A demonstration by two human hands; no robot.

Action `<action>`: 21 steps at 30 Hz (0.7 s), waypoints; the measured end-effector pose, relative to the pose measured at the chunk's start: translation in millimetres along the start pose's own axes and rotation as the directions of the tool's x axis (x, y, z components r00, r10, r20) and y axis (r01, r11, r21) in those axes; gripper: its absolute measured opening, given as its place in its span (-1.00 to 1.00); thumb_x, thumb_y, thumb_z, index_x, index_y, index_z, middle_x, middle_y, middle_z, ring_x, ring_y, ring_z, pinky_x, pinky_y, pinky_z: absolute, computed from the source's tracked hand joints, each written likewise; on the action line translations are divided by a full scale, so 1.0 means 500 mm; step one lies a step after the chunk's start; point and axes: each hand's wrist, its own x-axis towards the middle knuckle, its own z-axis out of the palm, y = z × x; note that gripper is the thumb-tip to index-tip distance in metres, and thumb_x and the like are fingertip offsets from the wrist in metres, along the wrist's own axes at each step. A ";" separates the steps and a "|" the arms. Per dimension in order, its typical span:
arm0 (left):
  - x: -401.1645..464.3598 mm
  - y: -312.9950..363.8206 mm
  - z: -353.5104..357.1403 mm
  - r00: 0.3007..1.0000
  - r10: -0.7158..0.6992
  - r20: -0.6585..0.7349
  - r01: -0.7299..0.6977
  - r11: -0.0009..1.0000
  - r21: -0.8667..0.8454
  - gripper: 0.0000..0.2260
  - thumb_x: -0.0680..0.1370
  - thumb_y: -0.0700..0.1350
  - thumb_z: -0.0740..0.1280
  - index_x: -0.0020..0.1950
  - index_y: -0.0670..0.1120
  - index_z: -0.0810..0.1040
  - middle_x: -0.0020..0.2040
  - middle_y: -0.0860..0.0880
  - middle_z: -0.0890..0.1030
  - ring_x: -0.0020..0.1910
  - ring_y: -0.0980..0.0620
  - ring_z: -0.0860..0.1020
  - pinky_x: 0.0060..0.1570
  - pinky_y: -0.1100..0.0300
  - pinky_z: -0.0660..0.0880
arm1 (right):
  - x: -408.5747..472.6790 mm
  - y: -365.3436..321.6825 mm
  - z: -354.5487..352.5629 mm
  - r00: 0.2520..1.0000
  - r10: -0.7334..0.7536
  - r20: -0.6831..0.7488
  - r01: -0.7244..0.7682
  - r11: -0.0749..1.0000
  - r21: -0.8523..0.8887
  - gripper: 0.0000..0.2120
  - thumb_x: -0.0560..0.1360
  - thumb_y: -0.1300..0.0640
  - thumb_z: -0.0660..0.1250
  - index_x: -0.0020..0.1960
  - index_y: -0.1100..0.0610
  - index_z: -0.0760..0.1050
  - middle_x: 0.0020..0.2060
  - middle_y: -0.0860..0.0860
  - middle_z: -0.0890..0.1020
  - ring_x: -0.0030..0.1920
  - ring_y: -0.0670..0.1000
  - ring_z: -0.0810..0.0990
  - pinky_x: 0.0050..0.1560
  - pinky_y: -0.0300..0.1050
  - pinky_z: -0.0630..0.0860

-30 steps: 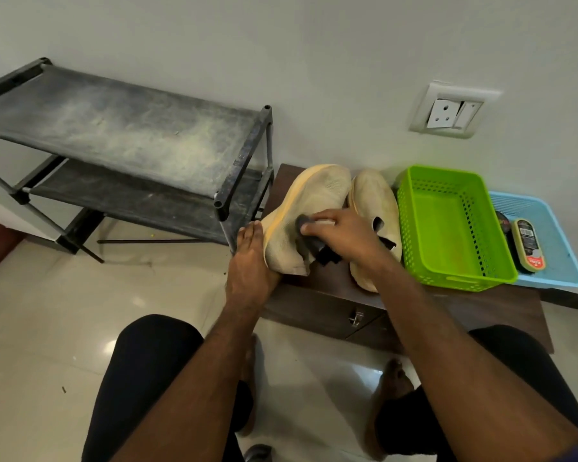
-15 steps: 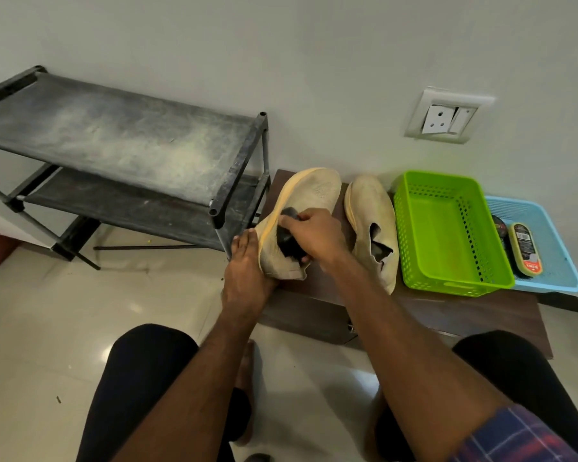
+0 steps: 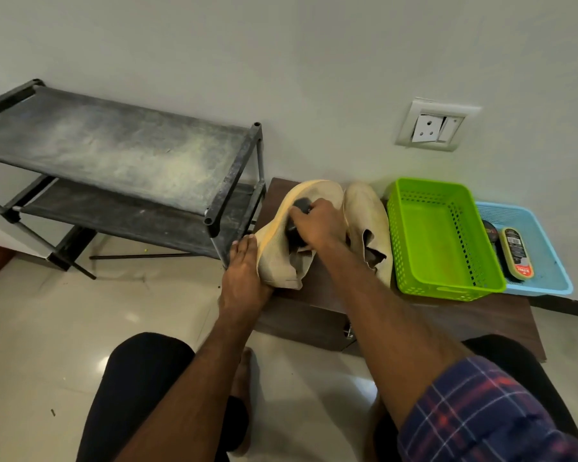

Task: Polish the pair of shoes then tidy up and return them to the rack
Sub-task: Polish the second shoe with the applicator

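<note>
Beige knit shoe (image 3: 281, 251) tilted on its side, held and rubbed on low brown bench (image 3: 447, 315).

Right hand (image 3: 317, 225) curled around dark applicator (image 3: 299, 208), pressing it to shoe's upper near toe. Left hand (image 3: 244, 275), fingers straight, braces shoe's sole side at heel. Second beige shoe (image 3: 364, 221) lies just beside, touching green basket (image 3: 444, 235). Blue tray (image 3: 541, 248) beyond holds polish brush (image 3: 516, 255). Black rack (image 3: 121, 168) stands left of bench, shelves dusty.
</note>
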 end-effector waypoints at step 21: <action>0.006 -0.017 0.001 0.999 -0.023 -0.037 0.020 0.998 -0.063 -0.07 0.33 0.17 0.59 0.54 -0.20 0.28 0.49 -0.20 0.39 0.49 -0.24 0.32 0.38 -0.18 0.40 | -0.028 0.012 0.010 0.984 -0.142 0.109 0.133 0.987 0.086 -0.60 0.44 -0.23 0.42 0.10 0.05 0.59 -0.17 -0.04 0.59 -0.14 0.00 0.59 -0.05 -0.04 0.63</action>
